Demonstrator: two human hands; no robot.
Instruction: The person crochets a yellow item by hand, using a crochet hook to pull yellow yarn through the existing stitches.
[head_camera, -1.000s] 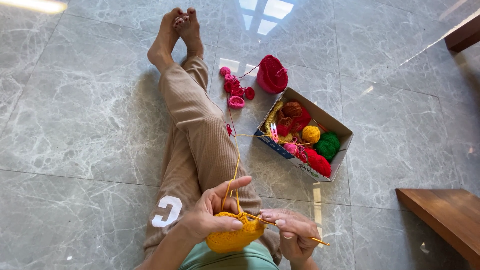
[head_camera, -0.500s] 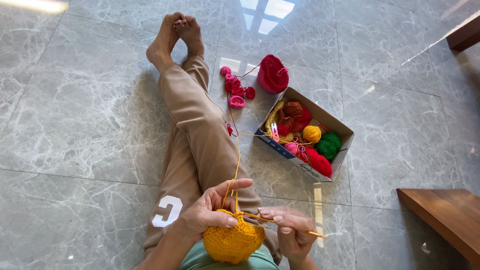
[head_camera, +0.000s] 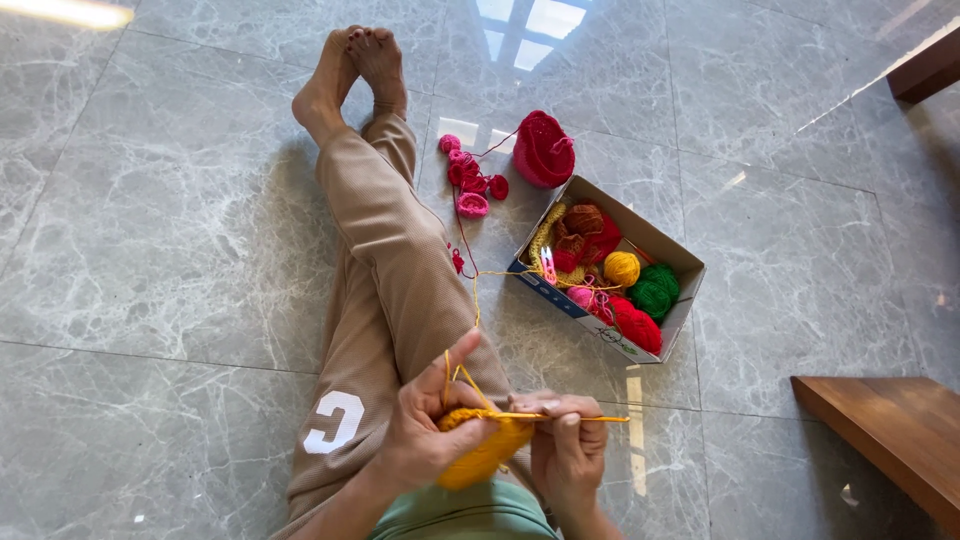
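On the grey marble floor (head_camera: 150, 230), at the lower middle of the view, a person sits with legs in tan trousers (head_camera: 385, 290) stretched out and bare feet crossed toward the far edge.

Left hand (head_camera: 425, 435): fingers curled closed around a piece of yellow crochet work (head_camera: 485, 455), thumb raised, with the yellow yarn strand (head_camera: 475, 300) running over the fingers.

Right hand (head_camera: 565, 450): closed in a pinch on a thin yellow crochet hook (head_camera: 580, 418), which lies level, its one end at the yellow work and the other pointing to the person's right. How the hook sits in the stitches cannot be made out, perhaps just entering the top edge.

Crochet work: in the lap, held between both hands, above the green shirt hem (head_camera: 470, 515).

Yarn strand: leads from the left hand up along the right thigh toward an open cardboard box (head_camera: 680, 300) on the floor to the person's right.

Box contents: a yellow ball (head_camera: 621, 268), a green ball (head_camera: 655, 290), red yarn (head_camera: 635, 322), brownish yarn (head_camera: 583, 218), pink bits.

Beyond the box's far corner: a red crocheted pouch (head_camera: 543, 150). Beside the knee: a cluster of small pink and red crocheted pieces (head_camera: 470, 185).

Right edge of the floor: a low wooden bench corner (head_camera: 890, 430).
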